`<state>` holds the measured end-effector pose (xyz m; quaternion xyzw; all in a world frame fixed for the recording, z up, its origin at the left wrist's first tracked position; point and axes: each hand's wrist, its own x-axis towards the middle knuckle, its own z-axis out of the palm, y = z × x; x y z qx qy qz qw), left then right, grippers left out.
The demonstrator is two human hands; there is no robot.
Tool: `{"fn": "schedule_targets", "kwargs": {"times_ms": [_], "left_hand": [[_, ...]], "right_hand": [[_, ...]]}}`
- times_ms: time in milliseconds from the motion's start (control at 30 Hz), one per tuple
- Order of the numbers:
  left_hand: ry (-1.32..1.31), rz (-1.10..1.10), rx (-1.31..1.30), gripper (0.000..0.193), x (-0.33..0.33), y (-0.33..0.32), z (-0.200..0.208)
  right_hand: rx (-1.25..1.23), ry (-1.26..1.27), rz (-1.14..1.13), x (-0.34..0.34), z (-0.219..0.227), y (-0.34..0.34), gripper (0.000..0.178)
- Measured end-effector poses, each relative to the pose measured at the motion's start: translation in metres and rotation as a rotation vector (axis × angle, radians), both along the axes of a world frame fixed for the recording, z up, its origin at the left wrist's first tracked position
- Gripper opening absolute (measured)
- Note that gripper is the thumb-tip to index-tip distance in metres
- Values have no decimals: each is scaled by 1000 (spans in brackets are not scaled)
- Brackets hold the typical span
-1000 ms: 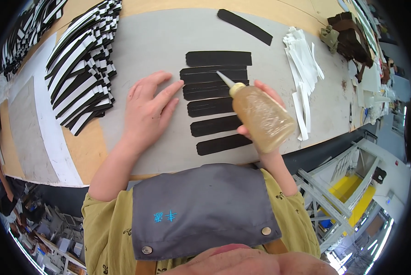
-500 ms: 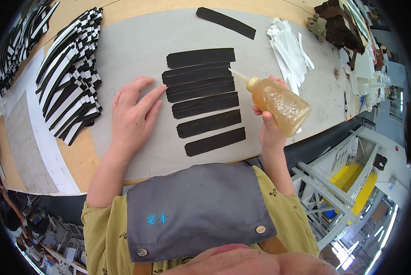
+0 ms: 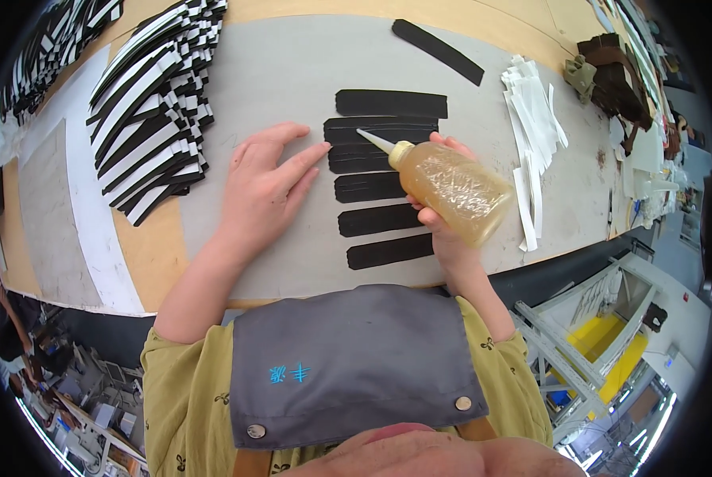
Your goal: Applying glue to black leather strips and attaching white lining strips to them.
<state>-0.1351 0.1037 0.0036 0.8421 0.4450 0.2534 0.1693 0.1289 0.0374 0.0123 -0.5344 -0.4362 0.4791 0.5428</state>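
Observation:
My right hand [image 3: 443, 230] is wrapped round a squeeze bottle [image 3: 459, 187] of amber liquid, tilted so its pale pointed nozzle reaches left. The nozzle tip is over a black strip [image 3: 348, 127], the second from the far end of a column of several. Thin lines run along the upper strips. My left hand [image 3: 265, 187] rests with fingers spread, index fingertip at the left end of the strips. The bottle and right hand cover the right ends of some nearer strips. One more black strip [image 3: 439, 52] lies apart, slanted, farther back.
A fanned pile of black and white strips [image 3: 153, 119] is at the left, with another pile [image 3: 54, 60] beyond. White strips [image 3: 531, 127] lie at the right. A dark brown bundle [image 3: 614, 75] sits at the far right. A grey sheet [image 3: 284, 63] covers the tabletop's middle.
The bottle's nozzle has moved left along the strip, from its right end toward its left part. My left hand keeps its place beside the strips. The whole view has shifted somewhat.

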Motion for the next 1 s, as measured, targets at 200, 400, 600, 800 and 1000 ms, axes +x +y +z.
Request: {"fn": "schedule_targets", "kwargs": {"times_ms": [200, 400, 600, 800, 1000], "left_hand": [[8, 9, 4, 34, 0, -2, 2], [7, 13, 39, 29, 2, 1, 0], [13, 14, 31, 31, 4, 1, 2], [29, -25, 13, 34, 4, 1, 0], [-146, 71, -64, 48, 7, 0, -3]], "right_hand": [[70, -59, 132, -19, -6, 9, 97], [30, 24, 115, -15, 5, 13, 97], [59, 493, -256, 62, 17, 9, 86], [154, 669, -439, 161, 39, -25, 77], [-313, -174, -713, 272, 42, -60, 85]]}}
